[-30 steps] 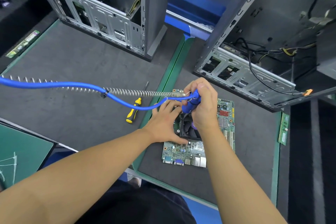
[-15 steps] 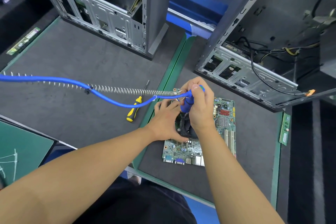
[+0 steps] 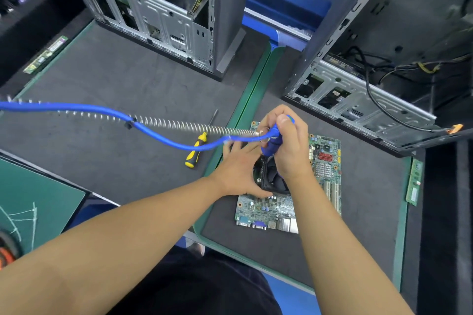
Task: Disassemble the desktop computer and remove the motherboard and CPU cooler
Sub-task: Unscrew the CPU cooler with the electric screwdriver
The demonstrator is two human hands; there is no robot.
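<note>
head view: one wide-angle look down over both forearms onto the dark mats of the table [image 3: 102, 79]; the far corners are soft with blur.
motherboard [image 3: 325, 161]: lies flat on the right mat, its port row facing the person; the hands cover its middle.
CPU cooler [image 3: 271, 181]: black fan sitting on the motherboard; only its near left corner and a few blades show between the hands.
right hand [image 3: 290, 147]: fingers wrapped round the blue driver [image 3: 271, 144], held upright over the CPU cooler; its tip is hidden, so where it lands cannot be told.
left hand [image 3: 239, 171]: fingers straight, laid against the cooler's left side, thumb along its near edge; fingertips partly behind the hose.
blue hose [image 3: 76, 108]: runs with a metal spring [image 3: 179, 124] from the driver's top to the left edge, where both are cut off.
yellow screwdriver [image 3: 195, 151]: lies on the left mat, just beside the left hand, crossed by the hose.
left case [image 3: 153, 15]: upright at the back, top cut off.
right case [image 3: 358, 102]: open, loose cables inside; cut off at the top and right.
memory sticks: one [image 3: 414, 181] by the right mat's edge, another [image 3: 46, 55] far left; print unreadable.
</note>
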